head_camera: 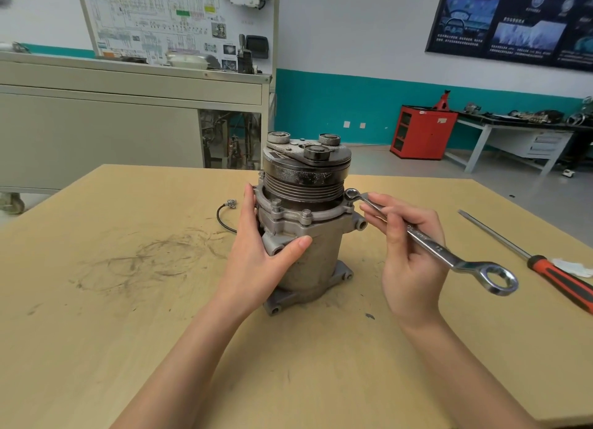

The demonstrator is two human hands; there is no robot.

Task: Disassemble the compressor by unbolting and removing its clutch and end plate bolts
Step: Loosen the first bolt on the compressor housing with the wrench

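A grey metal compressor [316, 255] stands upright mid-table, its clutch [306, 162] with a ribbed pulley on top. Two end plate bolts [306, 214] stick up from the front flange. My left hand [261, 246] grips the compressor's left side, thumb across the front of the body. My right hand [409, 252] holds the shaft of a double-ended ring wrench [430, 244]. The wrench's far ring sits at a bolt on the flange's right edge, and its near ring hangs free to the right.
The wooden table [128, 316] carries grease scuffs at the left. A long screwdriver [542, 268] with an orange and black handle lies at the right beside a white scrap. A black wire [224, 215] trails behind the compressor. Cabinets and benches stand beyond.
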